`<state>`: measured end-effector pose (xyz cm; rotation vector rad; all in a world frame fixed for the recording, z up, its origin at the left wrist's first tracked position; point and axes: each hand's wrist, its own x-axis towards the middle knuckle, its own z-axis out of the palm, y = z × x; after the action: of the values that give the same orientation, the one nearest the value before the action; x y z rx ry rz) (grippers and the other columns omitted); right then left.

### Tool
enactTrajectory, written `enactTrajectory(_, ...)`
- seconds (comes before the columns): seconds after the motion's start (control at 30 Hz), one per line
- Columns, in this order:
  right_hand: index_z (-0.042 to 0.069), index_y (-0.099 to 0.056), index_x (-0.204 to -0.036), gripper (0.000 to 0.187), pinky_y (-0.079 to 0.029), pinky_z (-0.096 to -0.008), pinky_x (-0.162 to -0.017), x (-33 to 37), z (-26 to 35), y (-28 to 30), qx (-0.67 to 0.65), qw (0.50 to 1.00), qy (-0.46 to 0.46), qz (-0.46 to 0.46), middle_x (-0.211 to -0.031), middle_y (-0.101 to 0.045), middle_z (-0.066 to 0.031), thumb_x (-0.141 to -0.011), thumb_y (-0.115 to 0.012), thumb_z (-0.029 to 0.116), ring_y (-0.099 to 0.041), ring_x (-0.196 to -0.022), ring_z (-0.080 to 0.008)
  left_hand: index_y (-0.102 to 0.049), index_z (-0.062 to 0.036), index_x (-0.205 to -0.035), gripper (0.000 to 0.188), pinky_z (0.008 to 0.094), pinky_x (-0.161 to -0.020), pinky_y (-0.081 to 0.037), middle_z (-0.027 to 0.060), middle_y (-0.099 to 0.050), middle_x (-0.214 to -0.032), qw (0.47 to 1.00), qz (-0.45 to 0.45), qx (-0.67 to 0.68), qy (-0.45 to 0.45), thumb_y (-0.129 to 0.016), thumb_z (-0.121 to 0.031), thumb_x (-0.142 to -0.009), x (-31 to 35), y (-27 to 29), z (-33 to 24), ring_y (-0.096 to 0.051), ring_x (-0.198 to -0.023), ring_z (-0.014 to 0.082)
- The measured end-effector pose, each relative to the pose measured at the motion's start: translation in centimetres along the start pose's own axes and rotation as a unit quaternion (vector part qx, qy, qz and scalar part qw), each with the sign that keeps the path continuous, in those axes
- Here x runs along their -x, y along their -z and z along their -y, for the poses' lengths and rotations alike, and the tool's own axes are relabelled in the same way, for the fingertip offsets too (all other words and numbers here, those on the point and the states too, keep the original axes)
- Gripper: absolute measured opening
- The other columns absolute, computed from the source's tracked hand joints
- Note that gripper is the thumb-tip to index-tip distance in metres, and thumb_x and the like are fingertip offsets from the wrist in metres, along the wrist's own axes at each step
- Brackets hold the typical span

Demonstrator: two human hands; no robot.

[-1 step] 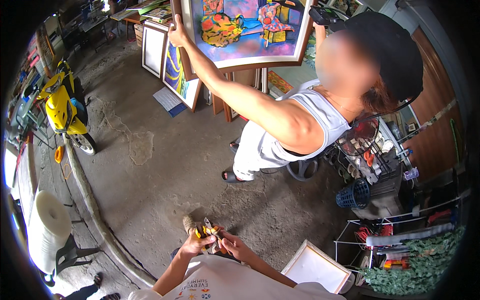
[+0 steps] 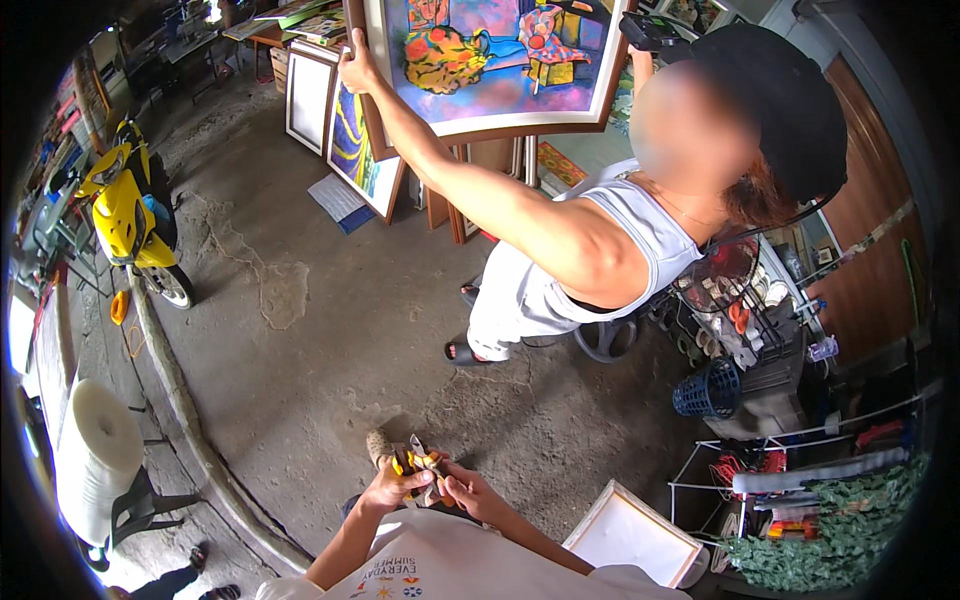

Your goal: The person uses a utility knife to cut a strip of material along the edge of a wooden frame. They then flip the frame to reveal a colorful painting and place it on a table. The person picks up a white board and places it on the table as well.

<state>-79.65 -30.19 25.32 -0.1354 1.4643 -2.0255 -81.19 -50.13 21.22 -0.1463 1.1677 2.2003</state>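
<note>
Close to my waist, my left hand [image 2: 388, 488] is closed around a small cluster of hand tools, which look like pliers [image 2: 421, 458] with metal jaws and yellow-and-black grips. My right hand [image 2: 472, 495] meets it from the right, its fingers closed on the lower end of the same cluster. Exactly how many tools there are, and their lower parts, I cannot make out behind my fingers. Ahead of me a person in a black cap [image 2: 790, 110] and white clothes holds up a large framed colourful painting [image 2: 490, 60] with an outstretched arm.
More framed pictures [image 2: 365, 150] lean behind the painting. A yellow motorbike [image 2: 125, 215] stands at left, near a roll of white wrap [image 2: 105, 440] on a chair. To my right are a white canvas [image 2: 635, 535], a blue basket [image 2: 708, 388] and a white wire rack [image 2: 690, 485].
</note>
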Motion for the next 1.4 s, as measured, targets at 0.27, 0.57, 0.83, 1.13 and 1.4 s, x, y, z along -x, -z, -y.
enactTrajectory(0.27,0.005,-0.058,-0.099,0.023,-0.035,-0.0233,-0.064,0.6,-1.6,1.1,0.008,0.998,0.005,-0.058,-0.082,-0.046,0.0053,-0.105,-0.051,0.026,-0.041,-0.071,-0.0050,-0.058,0.0045,-0.128,0.058,0.0343,-0.084,-0.055,0.0103,-0.069,-0.109,0.999,0.043,0.024,0.013,-0.080,-0.027,-0.084,-0.5,-2.3,-1.6,-0.067,-0.096,0.0191)
enactTrajectory(0.57,-0.001,-0.056,-0.131,0.034,-0.041,-0.0215,-0.071,0.3,0.3,0.4,0.006,0.999,-0.013,-0.043,-0.121,-0.051,-0.0018,-0.105,-0.049,0.021,-0.050,-0.087,-0.0044,-0.058,0.0041,-0.128,0.065,0.0289,-0.073,-0.053,0.0090,-0.069,-0.107,0.999,0.040,0.035,0.004,-0.081,-0.033,-0.081,-1.1,-1.1,0.5,-0.065,-0.086,0.0150)
enactTrajectory(0.83,0.001,-0.057,-0.128,0.031,-0.040,-0.0224,-0.068,-1.1,-0.4,-0.6,0.009,0.999,-0.018,-0.030,-0.096,-0.053,0.0019,-0.105,-0.049,0.022,-0.045,-0.078,-0.0052,-0.065,0.0006,-0.122,0.049,0.0272,-0.075,-0.049,0.0054,-0.070,-0.111,0.999,0.014,0.019,-0.022,-0.079,-0.026,-0.084,-0.3,0.4,0.0,-0.062,-0.092,0.0115)
enactTrajectory(1.13,0.003,-0.059,-0.119,0.029,-0.035,-0.0221,-0.061,-1.0,-3.3,-0.2,0.014,1.000,-0.006,-0.027,-0.093,-0.052,0.0041,-0.104,-0.051,0.028,-0.043,-0.072,-0.0042,-0.065,0.0009,-0.122,0.045,0.0245,-0.069,-0.046,0.0038,-0.070,-0.107,1.000,-0.001,0.015,-0.026,-0.078,-0.024,-0.086,0.4,0.5,0.7,-0.059,-0.083,0.0085)
enactTrajectory(1.4,0.001,-0.056,-0.128,0.033,-0.038,-0.0205,-0.069,-0.3,-1.2,-0.7,-0.002,0.998,-0.037,-0.056,-0.090,-0.053,0.0060,-0.105,-0.050,0.024,-0.044,-0.078,-0.0036,-0.062,0.0030,-0.124,0.056,0.0282,-0.074,-0.052,0.0074,-0.070,-0.106,1.000,0.005,-0.008,-0.014,-0.081,-0.030,-0.083,-0.4,1.5,2.3,-0.064,-0.088,0.0140)
